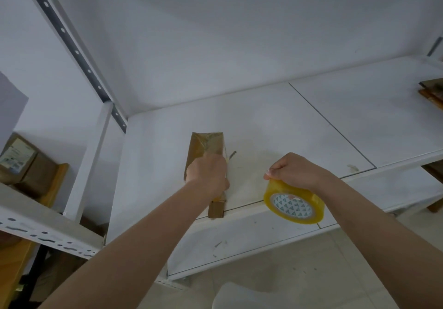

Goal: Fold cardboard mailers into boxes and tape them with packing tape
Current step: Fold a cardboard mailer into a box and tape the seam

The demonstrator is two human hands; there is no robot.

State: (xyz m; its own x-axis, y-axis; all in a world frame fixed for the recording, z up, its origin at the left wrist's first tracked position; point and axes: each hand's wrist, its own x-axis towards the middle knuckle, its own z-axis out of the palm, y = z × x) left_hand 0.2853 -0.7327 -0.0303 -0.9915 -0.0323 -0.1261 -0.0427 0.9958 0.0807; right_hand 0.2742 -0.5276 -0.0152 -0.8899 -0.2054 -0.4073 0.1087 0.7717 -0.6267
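A long, narrow cardboard box [206, 146] lies on the white shelf [275, 121], its far end covered in shiny tape. My left hand [208, 173] grips the box around its middle, fingers curled over it. A thin strip of tape [231, 156] sticks out to the right of the box beside that hand. My right hand [294, 169] holds a yellow roll of packing tape [293, 204] from above, to the right of the box near the shelf's front edge. The box's near end [217, 209] pokes out below my left wrist.
Brown cartons [21, 162] sit on the left shelving unit behind a white upright [88, 164]. Flat cardboard pieces [432, 90] lie at the far right of the shelf. A perforated metal rail [48, 234] runs along the lower left. A white round object [230, 294] is on the floor below.
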